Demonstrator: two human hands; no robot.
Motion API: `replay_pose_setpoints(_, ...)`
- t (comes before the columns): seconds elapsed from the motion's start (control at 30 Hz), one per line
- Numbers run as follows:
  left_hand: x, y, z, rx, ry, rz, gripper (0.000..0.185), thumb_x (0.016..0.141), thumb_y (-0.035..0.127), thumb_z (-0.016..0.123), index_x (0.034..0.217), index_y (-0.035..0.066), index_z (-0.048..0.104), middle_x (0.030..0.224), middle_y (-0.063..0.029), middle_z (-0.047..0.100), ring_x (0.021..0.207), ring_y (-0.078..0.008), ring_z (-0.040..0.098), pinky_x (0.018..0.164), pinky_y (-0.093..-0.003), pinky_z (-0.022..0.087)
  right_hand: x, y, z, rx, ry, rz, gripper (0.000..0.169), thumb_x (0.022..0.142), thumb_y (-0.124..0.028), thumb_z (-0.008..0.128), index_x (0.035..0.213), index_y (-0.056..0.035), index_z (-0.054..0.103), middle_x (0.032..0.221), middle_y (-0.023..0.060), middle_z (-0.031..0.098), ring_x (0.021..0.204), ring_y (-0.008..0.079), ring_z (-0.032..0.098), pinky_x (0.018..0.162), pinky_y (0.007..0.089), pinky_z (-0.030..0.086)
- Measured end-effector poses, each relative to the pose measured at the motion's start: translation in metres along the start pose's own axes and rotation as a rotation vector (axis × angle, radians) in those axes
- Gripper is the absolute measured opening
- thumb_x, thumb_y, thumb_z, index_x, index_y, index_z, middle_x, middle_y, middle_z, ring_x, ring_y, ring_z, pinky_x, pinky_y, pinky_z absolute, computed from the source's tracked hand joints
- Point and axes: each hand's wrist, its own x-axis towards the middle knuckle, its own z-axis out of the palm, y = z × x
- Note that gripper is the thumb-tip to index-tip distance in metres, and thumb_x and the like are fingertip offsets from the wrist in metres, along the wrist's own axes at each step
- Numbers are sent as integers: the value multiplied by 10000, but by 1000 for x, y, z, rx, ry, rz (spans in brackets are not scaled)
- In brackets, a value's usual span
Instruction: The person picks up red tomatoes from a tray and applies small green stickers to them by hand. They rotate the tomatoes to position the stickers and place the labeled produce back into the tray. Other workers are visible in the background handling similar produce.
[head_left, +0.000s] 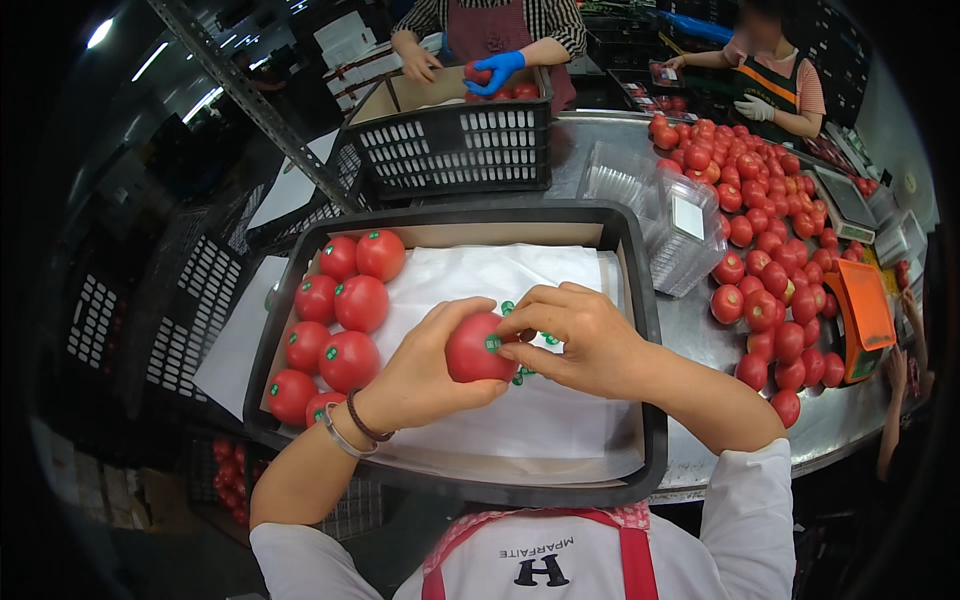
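Observation:
My left hand (431, 364) holds a red tomato (480, 346) over a black plastic crate (651, 337) lined with white paper (450, 427). The thumb and forefinger of my right hand (577, 337) touch the tomato beside a small green sticker (493, 343) on its skin. Beneath and behind my right fingers, several loose green stickers (550, 339) lie on the paper, partly hidden. Along the crate's left side sit several tomatoes (361, 303) in two columns, most with a green sticker showing. My left wrist partly covers the nearest of them.
Right of the crate stand stacked clear plastic punnets (679, 232), a large heap of tomatoes (772, 247) and an orange scale (862, 307) on a metal table (694, 427). Another black crate (457, 150) stands beyond, with a co-worker's gloved hand over it. A metal post (255, 97) rises at the left.

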Motion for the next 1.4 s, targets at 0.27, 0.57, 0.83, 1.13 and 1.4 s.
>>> replay_pose_setpoints(0.27,4,-9,1,-43,-61,-45,740,680,204,813,1305,-3,476,1242,-148,545,1132,-222,552,956,-329,467,-3,10,7,-320,5,-288,197,682,-110,696,874,-73,669,771,19,586,674,178,568,640,309,420)
replay_pose_setpoints(0.57,5,-4,0,-107,-95,-50,776,673,193,831,1327,7,457,1242,-127,546,1122,-194,552,965,-317,462,-2,3,10,-415,153,-217,129,702,-96,662,817,-69,609,721,42,552,627,208,563,593,311,419)
replay_pose_setpoints(0.83,12,-24,-12,-933,79,-396,599,953,484,462,1306,0,456,1122,-198,616,926,-277,670,571,-299,532,-22,10,8,-383,-627,-65,109,806,-171,636,755,-74,632,760,74,611,673,265,603,622,380,466)
replay_pose_setpoints(1.13,14,-44,-18,-1425,-76,-506,771,947,686,210,1243,34,497,893,-272,657,659,-339,688,418,-301,501,-10,4,-9,-76,-329,258,142,813,-71,564,904,-51,671,922,127,654,794,321,641,704,407,512)
replay_pose_setpoints(1.4,15,-38,-7,-1308,-350,-529,809,961,667,170,1265,-14,482,861,-241,668,686,-329,698,426,-303,515,-1,1,-7,280,-146,210,890,765,-238,776,1476,-51,274,1371,195,397,1270,316,414,950,365,467)
